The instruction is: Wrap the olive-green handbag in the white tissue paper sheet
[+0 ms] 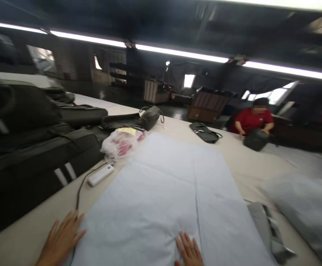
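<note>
A large pale bluish-white sheet (161, 184) lies spread over the table, with a lengthwise crease right of its middle. Whether it is cloth, paper or plastic I cannot tell. My right hand (189, 249) rests on the sheet near the bottom of the view, fingers apart, with small wrinkles around it. My left hand (62, 238) lies flat at the sheet's left edge, fingers spread, over a dark cord (79, 194). Neither hand grips anything. Further up the cord is a white power strip (101, 175).
Dark green bags (39, 159) are piled along the left. A clear plastic bag with pink contents (123, 144) lies beside them. Another dark bag (205, 132) is on the far table. At right are a grey strapped piece (268, 231), a translucent plastic bundle (307, 210) and a co-worker in red (245, 120) handling a bag.
</note>
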`<state>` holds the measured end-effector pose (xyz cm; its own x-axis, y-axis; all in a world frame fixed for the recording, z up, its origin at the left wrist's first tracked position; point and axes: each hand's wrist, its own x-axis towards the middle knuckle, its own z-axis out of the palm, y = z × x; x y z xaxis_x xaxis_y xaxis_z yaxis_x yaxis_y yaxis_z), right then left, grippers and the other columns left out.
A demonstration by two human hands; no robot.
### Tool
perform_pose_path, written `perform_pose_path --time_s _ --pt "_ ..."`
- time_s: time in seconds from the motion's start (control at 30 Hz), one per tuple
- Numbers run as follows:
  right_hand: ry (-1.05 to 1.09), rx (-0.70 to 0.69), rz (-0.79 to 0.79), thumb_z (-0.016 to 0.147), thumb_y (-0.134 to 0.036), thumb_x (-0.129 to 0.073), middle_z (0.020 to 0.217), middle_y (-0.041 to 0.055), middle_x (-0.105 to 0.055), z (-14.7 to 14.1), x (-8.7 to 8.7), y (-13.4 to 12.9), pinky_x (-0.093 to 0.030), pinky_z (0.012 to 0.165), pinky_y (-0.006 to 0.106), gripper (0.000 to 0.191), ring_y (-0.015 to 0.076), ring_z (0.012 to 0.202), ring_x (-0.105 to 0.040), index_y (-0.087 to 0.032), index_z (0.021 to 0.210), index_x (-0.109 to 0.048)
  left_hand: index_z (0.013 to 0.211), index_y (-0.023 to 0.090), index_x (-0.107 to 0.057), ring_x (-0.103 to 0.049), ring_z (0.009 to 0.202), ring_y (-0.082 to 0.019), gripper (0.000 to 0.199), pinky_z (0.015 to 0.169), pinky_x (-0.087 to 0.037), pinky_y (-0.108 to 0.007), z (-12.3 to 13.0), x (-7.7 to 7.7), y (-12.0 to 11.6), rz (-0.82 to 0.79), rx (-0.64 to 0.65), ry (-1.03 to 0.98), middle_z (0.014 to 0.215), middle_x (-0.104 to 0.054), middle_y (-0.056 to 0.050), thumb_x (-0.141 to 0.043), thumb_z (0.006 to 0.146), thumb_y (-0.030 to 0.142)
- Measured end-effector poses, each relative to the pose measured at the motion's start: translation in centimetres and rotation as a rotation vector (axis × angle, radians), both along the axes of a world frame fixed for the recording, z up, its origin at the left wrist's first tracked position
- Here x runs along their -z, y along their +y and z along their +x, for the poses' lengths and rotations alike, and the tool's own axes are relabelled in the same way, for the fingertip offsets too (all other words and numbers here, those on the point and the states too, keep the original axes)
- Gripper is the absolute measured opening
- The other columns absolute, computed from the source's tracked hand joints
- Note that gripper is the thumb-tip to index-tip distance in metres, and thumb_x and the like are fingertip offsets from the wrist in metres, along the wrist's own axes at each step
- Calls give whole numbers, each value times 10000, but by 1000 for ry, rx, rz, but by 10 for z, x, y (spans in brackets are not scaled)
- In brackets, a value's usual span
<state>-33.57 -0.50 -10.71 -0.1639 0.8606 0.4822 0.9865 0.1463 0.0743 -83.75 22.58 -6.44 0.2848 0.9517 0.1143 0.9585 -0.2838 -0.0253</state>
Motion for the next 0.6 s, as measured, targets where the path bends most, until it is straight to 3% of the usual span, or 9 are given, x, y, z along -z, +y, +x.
perform_pose_path --time_s 0.1,0.17,0.27,0.37,0.43,0.53,0.6 --pt "-144 -54 -17 878 -624 -512 1314 57 -626 4 -17 2 -550 894 345 686 249 1125 -653 -279 1460 -395 1290 190 -595 -450 1327 -338 605 1110 -243 -610 33 16 38 324 259 -148 1413 -533 -119 -222 927 499" --pt "-148 4 -5 908 -573 -508 1338 54 -611 5 -32 1 -537 934 335 664 226 1164 -630 -248 1471 -373 1387 177 -498 -446 1332 -319 618 1142 -189 -575 82 16 52 420 469 -226 1436 -507 -129 -246 949 532" --pt "-92 213 66 956 -414 -494 1376 56 -582 17 -44 -11 -501 1005 354 592 215 1218 -591 -242 1494 -318 1521 198 -259 -416 1363 -266 724 1188 -114 -469 171 7 47 420 747 -286 1488 -443 -109 -379 932 602" --pt "-38 493 151 975 -411 -429 1388 102 -567 43 -30 -37 -494 1004 476 595 282 1223 -585 -242 1519 -255 1544 230 -74 -349 1410 -249 890 1195 -147 -417 248 -1 22 174 945 -262 1548 -335 -87 -494 878 645" --pt "4 657 111 965 -492 -394 1362 137 -582 58 -12 -55 -489 963 578 603 349 1200 -593 -237 1504 -305 1530 246 6 -305 1432 -272 1005 1195 -179 -436 283 0 4 -78 1045 -203 1575 -252 -90 -568 823 670" --pt "90 818 -73 947 -471 -395 1342 137 -596 65 13 -68 -462 950 646 502 395 1216 -567 -247 1375 -532 1501 268 71 -247 1450 -312 1071 1194 -201 -493 310 8 -15 -349 1149 -127 1589 -177 -87 -584 782 717" --pt "119 855 -148 931 -389 -422 1323 120 -611 63 19 -68 -456 971 635 420 389 1226 -560 -251 1260 -643 1487 282 96 -230 1454 -317 1014 1189 -220 -512 315 16 -19 -389 1178 -119 1590 -158 -74 -535 820 713"
